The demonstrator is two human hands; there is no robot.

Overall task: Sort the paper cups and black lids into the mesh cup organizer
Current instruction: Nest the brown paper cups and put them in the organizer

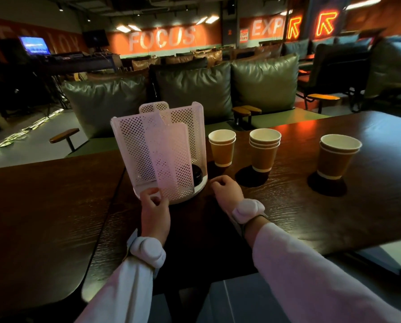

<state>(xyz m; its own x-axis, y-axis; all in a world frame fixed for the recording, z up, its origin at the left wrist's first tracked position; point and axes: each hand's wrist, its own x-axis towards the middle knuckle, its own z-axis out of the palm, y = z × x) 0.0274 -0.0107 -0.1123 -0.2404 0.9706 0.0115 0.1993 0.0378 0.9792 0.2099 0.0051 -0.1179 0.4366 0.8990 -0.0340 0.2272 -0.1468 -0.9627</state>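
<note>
Centre frame, my left hand (154, 206) pinches the lower edge of the mesh organizer (134, 145). If I tug too hard it could tip, I think, and spill the black lids (196, 174) in its right compartment. Just right of its base my right hand (225, 188) rests on the table (43, 206), fingers loosely curled and empty. A careless reach could topple the three paper cup stacks (264, 152), centre-right. The wall (213, 36) at the top reads "FOCUS", then a cut-off "EXP". I see no print on the cups.

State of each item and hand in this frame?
mesh organizer: upright on table
black lids: inside organizer
left cup stack: upright on table
middle cup stack: upright on table
right cup stack: upright on table
left hand: grips organizer base
right hand: loosely curled, empty
</note>
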